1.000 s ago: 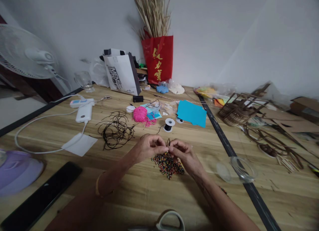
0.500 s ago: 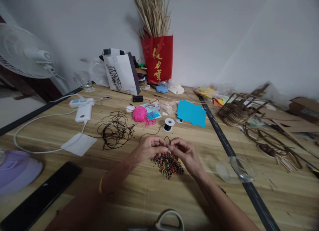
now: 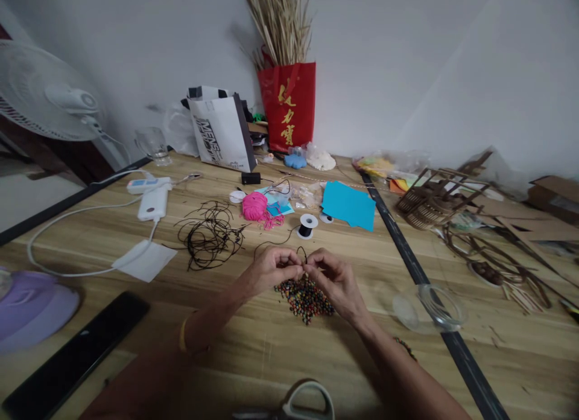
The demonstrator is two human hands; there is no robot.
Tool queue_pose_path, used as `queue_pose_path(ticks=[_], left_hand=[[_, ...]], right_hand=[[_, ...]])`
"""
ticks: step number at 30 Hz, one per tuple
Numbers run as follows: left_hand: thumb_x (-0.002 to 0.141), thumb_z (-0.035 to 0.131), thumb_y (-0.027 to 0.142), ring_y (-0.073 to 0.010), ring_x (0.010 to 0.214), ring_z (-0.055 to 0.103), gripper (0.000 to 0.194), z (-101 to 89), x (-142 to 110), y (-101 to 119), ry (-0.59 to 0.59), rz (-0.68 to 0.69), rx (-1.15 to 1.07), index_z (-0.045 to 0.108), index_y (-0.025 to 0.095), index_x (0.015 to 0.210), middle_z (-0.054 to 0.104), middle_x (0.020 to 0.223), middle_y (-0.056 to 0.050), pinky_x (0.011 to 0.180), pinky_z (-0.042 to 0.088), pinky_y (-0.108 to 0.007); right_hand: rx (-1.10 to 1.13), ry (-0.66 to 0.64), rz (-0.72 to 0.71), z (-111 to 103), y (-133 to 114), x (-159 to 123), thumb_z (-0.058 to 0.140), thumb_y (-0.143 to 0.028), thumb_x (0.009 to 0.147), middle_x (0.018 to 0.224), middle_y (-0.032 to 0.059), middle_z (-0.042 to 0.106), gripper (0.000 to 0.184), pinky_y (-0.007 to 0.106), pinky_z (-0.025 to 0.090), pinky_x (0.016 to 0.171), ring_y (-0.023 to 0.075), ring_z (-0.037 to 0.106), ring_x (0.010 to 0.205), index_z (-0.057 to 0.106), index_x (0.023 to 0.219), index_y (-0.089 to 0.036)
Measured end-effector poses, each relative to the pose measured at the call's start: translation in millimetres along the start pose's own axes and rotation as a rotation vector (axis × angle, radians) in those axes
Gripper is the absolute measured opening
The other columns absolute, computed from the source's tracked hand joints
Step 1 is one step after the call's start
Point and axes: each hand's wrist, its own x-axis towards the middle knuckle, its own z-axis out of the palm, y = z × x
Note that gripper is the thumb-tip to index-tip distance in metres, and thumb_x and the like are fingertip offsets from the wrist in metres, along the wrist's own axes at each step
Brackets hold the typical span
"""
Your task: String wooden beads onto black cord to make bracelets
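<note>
- Clock directions are taken from the bead pile, small beads in mixed dark, red, orange and yellow on the wooden table, in front of the person.
- At 11 o'clock, the left hand reaches over the pile's edge with its fingers curled and thumb and fingertips drawn close; the gap is too small to make out, so I cannot tell whether it has hold of anything.
- At 2 o'clock, the right hand is mostly closed, its thumb and forefinger pinching a thin black cord, which arches up in a small loop; its fingertips meet those of the left hand.
- At 12 o'clock, beyond the hands, a white spool wound with black stands on its end.
- At 11 o'clock, farther out, sits a ball of pink yarn.
- At 10 o'clock lies a loose tangle of dark strands.
- At 1 o'clock, bright blue sheets lie flat, overlapping.
- At 3 o'clock, well apart, is a clear round container.
- At 6 o'clock, near the lower edge, lie scissors, partly out of view.
</note>
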Motion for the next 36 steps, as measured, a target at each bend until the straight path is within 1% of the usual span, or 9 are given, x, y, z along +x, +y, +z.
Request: queue_pose_path(ticks=[3, 6, 10, 13, 17, 23, 27, 31, 36], left_hand=[[0.067, 0.069, 0.026, -0.0089, 0.055, 0.052, 0.016, 0.1, -2, 5, 0.009, -0.012, -0.001, 0.060, 0.012, 0.069, 0.061, 0.059, 0.001, 0.053, 0.040, -0.020], [0.069, 0.067, 0.028, -0.0091, 0.054, 0.051, 0.017, -2.0, -3, 9, 0.025, 0.011, -0.051, 0.059, 0.013, 0.070, 0.058, 0.058, 0.001, 0.054, 0.040, -0.021], [0.072, 0.066, 0.029, -0.0089, 0.054, 0.051, 0.018, -5.8, -3, 10, 0.041, 0.032, -0.096, 0.057, 0.014, 0.072, 0.058, 0.058, 0.002, 0.056, 0.039, -0.021], [0.072, 0.066, 0.028, -0.0091, 0.054, 0.050, 0.017, -6.2, -4, 9, 0.050, 0.030, -0.105, 0.057, 0.014, 0.072, 0.058, 0.058, 0.002, 0.056, 0.038, -0.022], [0.071, 0.066, 0.028, -0.0100, 0.055, 0.051, 0.017, -4.2, -4, 11, 0.055, 0.021, -0.101, 0.057, 0.014, 0.072, 0.057, 0.057, 0.002, 0.056, 0.039, -0.023], [0.071, 0.065, 0.028, -0.0092, 0.054, 0.051, 0.016, -2.7, -4, 12, 0.041, 0.033, -0.080, 0.057, 0.013, 0.071, 0.057, 0.056, 0.002, 0.054, 0.038, -0.021], [0.072, 0.065, 0.026, -0.0093, 0.054, 0.052, 0.015, -2.3, -3, 11, 0.050, 0.061, -0.044, 0.058, 0.013, 0.071, 0.057, 0.057, 0.002, 0.054, 0.040, -0.021], [0.071, 0.064, 0.026, -0.0091, 0.054, 0.052, 0.015, -1.7, -3, 10, 0.047, 0.080, -0.001, 0.058, 0.013, 0.072, 0.057, 0.058, 0.002, 0.054, 0.041, -0.020], [0.074, 0.063, 0.029, -0.0092, 0.056, 0.051, 0.017, 1.4, -4, 9, 0.070, 0.123, 0.162, 0.061, 0.012, 0.072, 0.058, 0.062, 0.000, 0.054, 0.040, -0.020]], right_hand=[[0.027, -0.005, 0.017, 0, 0, 0, 0.064, -0.042, 0.082, 0.069, 0.0005, 0.053, 0.027, 0.021, 0.037, 0.052, 0.0113, 0.047, 0.061, 0.059, 0.074, -0.017], [0.099, -0.019, 0.057, 0, 2, 1, 0.065, -0.043, 0.082, 0.065, -0.0012, 0.052, 0.027, 0.021, 0.036, 0.048, 0.0093, 0.045, 0.055, 0.059, 0.077, -0.017], [0.180, -0.023, 0.113, -1, 3, 2, 0.067, -0.045, 0.079, 0.061, -0.0023, 0.053, 0.030, 0.019, 0.035, 0.043, 0.0076, 0.043, 0.048, 0.058, 0.078, -0.017], [0.231, -0.030, 0.135, -2, 2, 3, 0.070, -0.046, 0.076, 0.058, -0.0026, 0.055, 0.031, 0.019, 0.037, 0.043, 0.0084, 0.047, 0.048, 0.058, 0.080, -0.017], [0.269, -0.040, 0.163, -3, 0, 4, 0.074, -0.048, 0.072, 0.060, -0.0014, 0.059, 0.034, 0.019, 0.042, 0.043, 0.0100, 0.054, 0.050, 0.059, 0.080, -0.018], [0.255, -0.062, 0.165, -3, -2, 4, 0.070, -0.045, 0.076, 0.060, 0.0009, 0.063, 0.030, 0.019, 0.045, 0.045, 0.0097, 0.055, 0.051, 0.060, 0.076, -0.017], [0.300, -0.050, 0.162, -2, -2, 4, 0.073, -0.043, 0.074, 0.059, -0.0011, 0.062, 0.028, 0.019, 0.046, 0.044, 0.0097, 0.057, 0.051, 0.060, 0.080, -0.018], [0.325, -0.062, 0.215, -3, -1, 5, 0.074, -0.043, 0.072, 0.059, -0.0009, 0.063, 0.030, 0.019, 0.047, 0.045, 0.0099, 0.059, 0.051, 0.061, 0.081, -0.017], [0.351, -0.069, 0.257, -2, 2, 7, 0.076, -0.042, 0.070, 0.056, -0.0012, 0.064, 0.032, 0.019, 0.047, 0.045, 0.0093, 0.057, 0.047, 0.064, 0.084, -0.016]])
